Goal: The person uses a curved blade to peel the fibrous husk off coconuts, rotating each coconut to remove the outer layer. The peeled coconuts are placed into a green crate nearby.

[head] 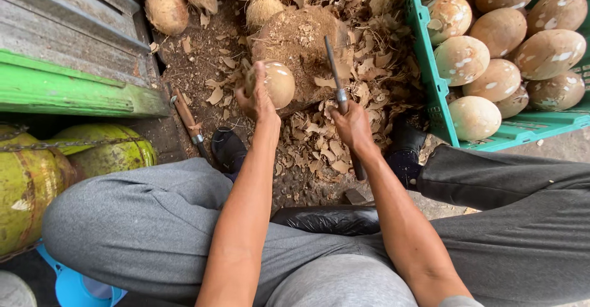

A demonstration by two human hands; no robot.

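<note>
Left grip [257, 101] around coconut [276, 84], right grip [351, 125] clenched on knife [340, 92]

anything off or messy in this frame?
Shell chips litter the ground around the block and between the feet; that is the only mess. A spare knife lies loose in the chips beside the left shoe. The left hand holds a coconut and the right hand a blade. The crate looks tidy.

pants: baggy grey sweatpants, kinda heathered
shoes: black, closed toe
arms: bare, no sleeves showing
hands [257, 101]: no gloves, no rings
</note>
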